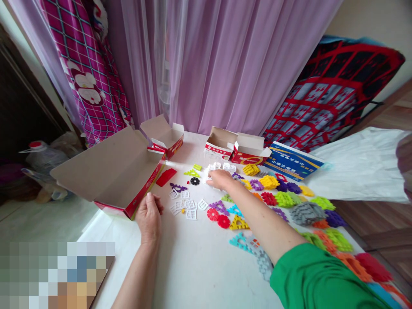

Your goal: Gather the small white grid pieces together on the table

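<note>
My right hand reaches across the white table to a cluster of small white plastic pieces at the far side, fingers curled over them. Whether it grips one is hidden. My left hand rests flat on the table, fingers loosely bent, beside the large open red cardboard box. More white grid pieces lie between my hands, with a black wheel piece and a red flat piece. Colourful interlocking building pieces spread along my right arm.
Two smaller open red boxes stand at the table's back edge before purple curtains. A blue booklet lies at the far right. A white sheet covers something to the right; a plastic jug sits on the floor left.
</note>
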Demonstrator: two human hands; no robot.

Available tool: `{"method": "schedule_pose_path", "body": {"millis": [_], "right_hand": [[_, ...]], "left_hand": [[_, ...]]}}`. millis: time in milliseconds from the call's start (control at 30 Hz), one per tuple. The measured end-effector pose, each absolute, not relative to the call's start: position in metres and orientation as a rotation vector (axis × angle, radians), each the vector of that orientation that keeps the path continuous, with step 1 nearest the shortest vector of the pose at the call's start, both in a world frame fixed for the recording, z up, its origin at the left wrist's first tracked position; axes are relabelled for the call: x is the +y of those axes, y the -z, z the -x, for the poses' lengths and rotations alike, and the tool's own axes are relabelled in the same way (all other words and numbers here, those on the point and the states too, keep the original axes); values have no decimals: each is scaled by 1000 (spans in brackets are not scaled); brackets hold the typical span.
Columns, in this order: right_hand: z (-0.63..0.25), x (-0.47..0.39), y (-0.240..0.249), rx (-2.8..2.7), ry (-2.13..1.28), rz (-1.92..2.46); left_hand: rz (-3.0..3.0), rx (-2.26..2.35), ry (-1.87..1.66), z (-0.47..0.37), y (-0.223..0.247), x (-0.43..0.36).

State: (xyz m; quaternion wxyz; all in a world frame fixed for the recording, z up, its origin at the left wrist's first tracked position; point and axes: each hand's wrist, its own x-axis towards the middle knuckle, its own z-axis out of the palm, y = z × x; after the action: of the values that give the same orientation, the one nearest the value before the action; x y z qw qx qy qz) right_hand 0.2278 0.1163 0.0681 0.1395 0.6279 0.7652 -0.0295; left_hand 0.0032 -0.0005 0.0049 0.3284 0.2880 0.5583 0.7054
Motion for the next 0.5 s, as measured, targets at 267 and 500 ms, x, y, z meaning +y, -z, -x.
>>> {"method": "schedule_pose_path", "body": {"millis": [267,500], "right_hand": [[-221,114,-69,2193,130,-1816],[-229,106,-86,2200,114,-1815]], "left_hand": [[-773,1460,-1853,-4,-7,-1],[-773,1499,-1854,-4,-8,0]]}}
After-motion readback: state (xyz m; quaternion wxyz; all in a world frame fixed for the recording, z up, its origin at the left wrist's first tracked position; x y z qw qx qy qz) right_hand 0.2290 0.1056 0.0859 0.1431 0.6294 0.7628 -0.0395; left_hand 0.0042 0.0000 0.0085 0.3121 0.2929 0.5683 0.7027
